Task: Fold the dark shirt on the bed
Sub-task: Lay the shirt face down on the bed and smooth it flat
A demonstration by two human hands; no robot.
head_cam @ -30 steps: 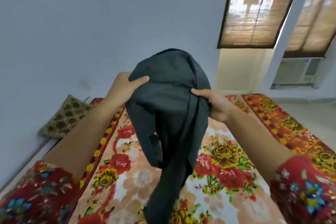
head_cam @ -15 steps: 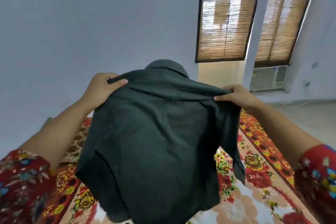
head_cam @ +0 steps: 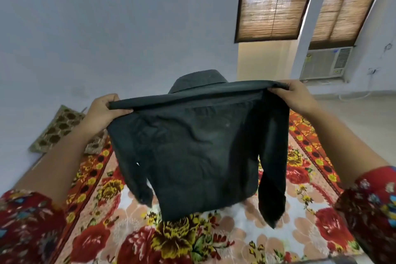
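The dark shirt [head_cam: 192,152] hangs in the air in front of me, spread wide, collar at the top and away from me. My left hand [head_cam: 100,111] pinches its left shoulder. At the other end, my right hand [head_cam: 296,95] pinches the right shoulder, so the shoulder line is stretched taut between them. Both sleeves dangle down, the right one lower. The body and sleeves hang just above the floral bedsheet of the bed [head_cam: 214,240].
A brown patterned cushion [head_cam: 62,126] lies at the bed's far left against the pale wall. Two windows with bamboo blinds [head_cam: 272,4] and a window air conditioner [head_cam: 325,63] are at the back right. Bare floor lies right of the bed.
The bunched shirt has been opened out. My hands moved apart along the shoulders, and the cloth now hangs flat and stretched with its sleeves loose.
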